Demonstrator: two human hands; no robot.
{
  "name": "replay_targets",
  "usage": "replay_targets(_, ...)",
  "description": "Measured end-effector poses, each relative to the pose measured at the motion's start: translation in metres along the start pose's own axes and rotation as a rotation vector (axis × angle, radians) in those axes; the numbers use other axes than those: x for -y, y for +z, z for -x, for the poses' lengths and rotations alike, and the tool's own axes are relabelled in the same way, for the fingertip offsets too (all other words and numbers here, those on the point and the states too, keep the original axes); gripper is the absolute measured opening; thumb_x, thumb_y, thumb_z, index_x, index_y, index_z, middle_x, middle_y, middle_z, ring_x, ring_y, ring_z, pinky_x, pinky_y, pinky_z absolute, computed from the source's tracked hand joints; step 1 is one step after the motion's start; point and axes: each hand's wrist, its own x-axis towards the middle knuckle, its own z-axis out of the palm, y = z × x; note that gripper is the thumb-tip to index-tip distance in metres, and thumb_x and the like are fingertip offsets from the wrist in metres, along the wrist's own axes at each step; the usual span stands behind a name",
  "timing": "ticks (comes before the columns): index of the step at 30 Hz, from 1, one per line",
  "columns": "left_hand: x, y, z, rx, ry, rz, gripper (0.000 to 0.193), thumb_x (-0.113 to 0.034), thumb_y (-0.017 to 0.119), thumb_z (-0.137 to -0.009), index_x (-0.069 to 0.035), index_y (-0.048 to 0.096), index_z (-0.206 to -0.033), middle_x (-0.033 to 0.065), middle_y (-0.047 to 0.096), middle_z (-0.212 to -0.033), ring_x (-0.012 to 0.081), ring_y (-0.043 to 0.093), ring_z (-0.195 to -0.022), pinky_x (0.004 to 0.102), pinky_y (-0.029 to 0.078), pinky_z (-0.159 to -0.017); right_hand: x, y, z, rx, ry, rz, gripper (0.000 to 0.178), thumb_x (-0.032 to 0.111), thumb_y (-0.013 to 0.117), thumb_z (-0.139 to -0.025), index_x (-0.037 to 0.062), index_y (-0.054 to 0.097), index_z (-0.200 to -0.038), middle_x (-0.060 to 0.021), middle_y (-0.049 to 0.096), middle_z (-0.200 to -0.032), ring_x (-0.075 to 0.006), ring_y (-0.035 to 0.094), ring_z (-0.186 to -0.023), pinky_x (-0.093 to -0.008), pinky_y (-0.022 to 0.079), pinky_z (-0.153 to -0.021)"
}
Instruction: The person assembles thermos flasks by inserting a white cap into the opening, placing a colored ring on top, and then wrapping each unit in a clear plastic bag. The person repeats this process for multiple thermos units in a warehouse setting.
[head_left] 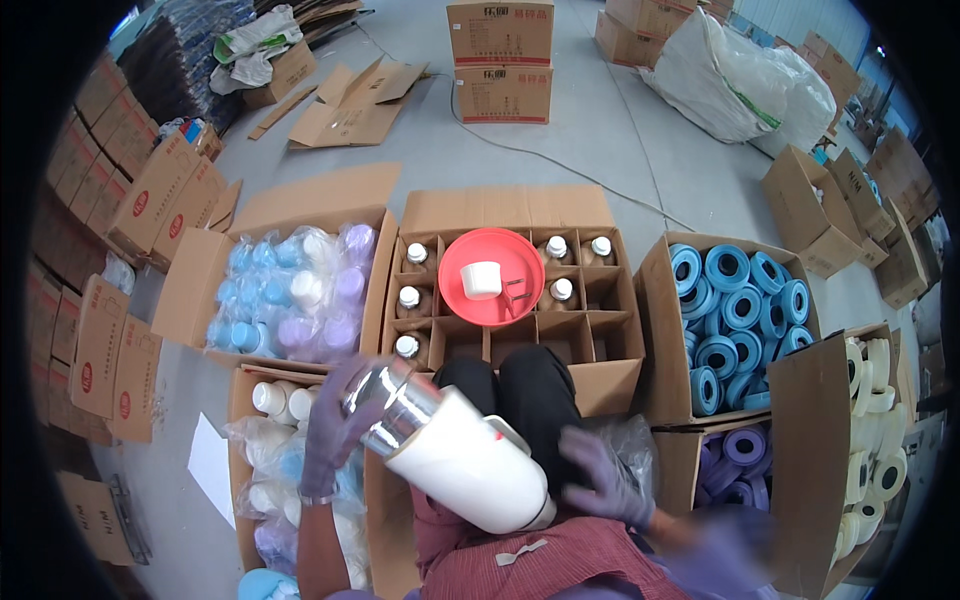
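Note:
My left hand [335, 425], in a purple glove, is wrapped around a shiny silver glass flask liner [392, 398]. The liner's lower part sits inside a white thermos body [470, 470] with a side handle. This body lies tilted across my lap, its base toward the lower right. My right hand [608, 482], gloved too and slightly blurred, is right of the body with its fingers spread and nothing in them. In front of my knees, a red round tray [455, 290] holds a white cup-like piece [482, 280] and small dark metal pieces [516, 297].
The tray rests on a divided carton [460, 345] holding several white-topped bottles [408, 298]. On the left, a carton has bagged blue, white and purple parts [265, 290]. Blue rings [742, 307], purple rings [742, 445] and cream rings [888, 475] fill cartons at right.

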Motion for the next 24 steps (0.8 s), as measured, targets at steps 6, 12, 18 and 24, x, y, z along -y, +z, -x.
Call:
replay_targets(6,0.108,0.029,0.124,0.136,0.023,-0.254,0.051,-0.030,0.068,-0.089,-0.004,0.054,-0.130,0.0149,0.062,-0.124,0.0266,0.061,-0.114,0.0371,0.049,-0.096,0.040,0.045,-0.043,0.007,-0.311,-0.075,0.078,0.050,0.058,-0.093,-0.0049,0.036,-0.143,-0.0293,0.036,-0.144,-0.0466,0.037,-0.137,-0.0511,0.030,-0.114)
replay_targets(12,0.123,0.052,0.124,0.058,-0.053,-0.112,0.046,-0.031,0.068,-0.089,-0.004,0.056,-0.124,0.0153,0.063,-0.118,0.0268,0.062,-0.109,0.0375,0.050,-0.093,0.069,0.017,-0.161,0.254,-0.395,-0.204,0.086,0.028,0.085,-0.071,-0.0001,0.042,-0.141,-0.0186,0.050,-0.136,-0.0366,0.050,-0.126,-0.0438,0.041,-0.107)
replay_targets(18,0.135,0.077,0.111,-0.078,-0.084,-0.006,0.042,-0.032,0.068,-0.089,-0.003,0.059,-0.118,0.0157,0.064,-0.112,0.0270,0.064,-0.104,0.0379,0.051,-0.090,0.098,0.018,-0.187,0.227,-0.403,-0.232,0.079,0.028,0.087,-0.068,0.0034,0.051,-0.134,-0.0184,0.055,-0.130,-0.0353,0.056,-0.119,-0.0408,0.046,-0.101)
replay_targets(24,0.141,0.087,0.104,-0.136,-0.087,0.012,0.039,-0.033,0.069,-0.088,-0.003,0.062,-0.113,0.0161,0.066,-0.106,0.0273,0.065,-0.100,0.0383,0.052,-0.087,0.117,0.009,-0.201,-0.069,-0.231,-0.067,0.068,0.028,0.085,-0.070,0.0039,0.055,-0.127,-0.0154,0.059,-0.113,-0.0314,0.061,-0.106,-0.0402,0.051,-0.092)
